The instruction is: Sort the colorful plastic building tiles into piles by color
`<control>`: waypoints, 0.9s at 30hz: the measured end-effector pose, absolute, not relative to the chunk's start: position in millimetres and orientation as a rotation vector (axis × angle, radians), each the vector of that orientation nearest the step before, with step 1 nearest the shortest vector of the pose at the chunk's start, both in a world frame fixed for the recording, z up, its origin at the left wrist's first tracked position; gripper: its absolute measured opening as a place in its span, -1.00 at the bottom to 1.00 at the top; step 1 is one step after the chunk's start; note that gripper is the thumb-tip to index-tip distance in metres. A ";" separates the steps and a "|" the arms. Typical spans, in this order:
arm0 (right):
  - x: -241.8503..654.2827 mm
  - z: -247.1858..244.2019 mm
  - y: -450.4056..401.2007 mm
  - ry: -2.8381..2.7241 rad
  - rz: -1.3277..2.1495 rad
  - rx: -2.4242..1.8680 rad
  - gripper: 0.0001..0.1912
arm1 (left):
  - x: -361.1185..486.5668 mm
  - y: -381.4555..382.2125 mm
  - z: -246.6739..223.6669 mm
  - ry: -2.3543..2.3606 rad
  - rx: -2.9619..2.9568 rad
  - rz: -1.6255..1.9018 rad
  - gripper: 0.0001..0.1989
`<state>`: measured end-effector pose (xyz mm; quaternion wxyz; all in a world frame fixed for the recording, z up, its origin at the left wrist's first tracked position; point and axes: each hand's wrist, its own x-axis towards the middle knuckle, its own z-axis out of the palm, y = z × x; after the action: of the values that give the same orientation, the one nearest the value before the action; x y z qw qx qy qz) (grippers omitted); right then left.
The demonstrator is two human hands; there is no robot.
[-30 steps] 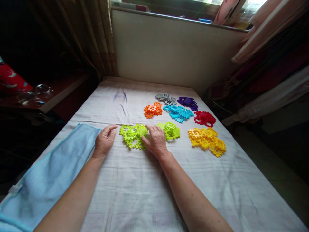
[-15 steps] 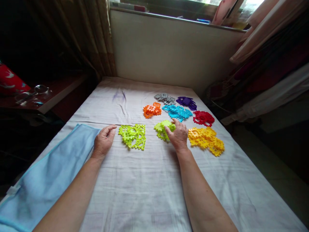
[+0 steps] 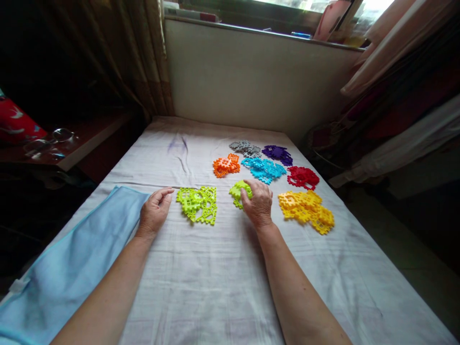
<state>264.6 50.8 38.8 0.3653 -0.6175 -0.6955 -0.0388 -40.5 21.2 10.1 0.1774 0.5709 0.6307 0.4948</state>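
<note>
My left hand [image 3: 155, 211] rests on the sheet with its fingers loosely extended, holding nothing. Just to its right lies a cluster of lime-green openwork plastic building pieces [image 3: 197, 205], apart from the fingertips. My right hand [image 3: 258, 201] is over a smaller pile of lime-green building pieces [image 3: 237, 192], its thumb and fingers apart. The hand covers this pile's right side, and whether the fingertips touch it is unclear. Yellow building pieces [image 3: 305, 208] lie to the right of that hand, and blue ones [image 3: 264, 169] lie just beyond it.
Further piles are orange [image 3: 226, 165], grey [image 3: 245, 147], purple [image 3: 277, 154] and red [image 3: 303, 177]. A light blue cloth [image 3: 86, 249] lies along the left of the white sheet [image 3: 201, 287]. Glasses [image 3: 63, 135] sit on a dark side table [image 3: 89, 139].
My right hand has shifted left over the smaller lime-green pile, covering its right side. My left hand stays in about the same place, and the piles look unmoved.
</note>
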 end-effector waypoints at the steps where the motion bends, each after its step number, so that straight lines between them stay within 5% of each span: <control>1: 258.1 39.5 48.7 -1.824 -0.076 -1.548 -0.74 | -40.5 21.1 10.1 1.787 1.615 1.399 -0.65; 14: 187.0 46.5 37.3 -2.352 0.158 -1.380 -0.65 | -40.9 21.2 8.5 1.757 1.622 1.408 -0.64; 27: 215.5 44.3 37.0 -2.178 0.051 -1.315 -0.83 | -41.6 22.3 6.6 1.755 1.630 1.409 -0.65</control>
<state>215.5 37.0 44.3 0.2939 -0.4939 -0.8181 0.0193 -41.6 22.3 6.6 0.1804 0.5770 0.6212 0.4986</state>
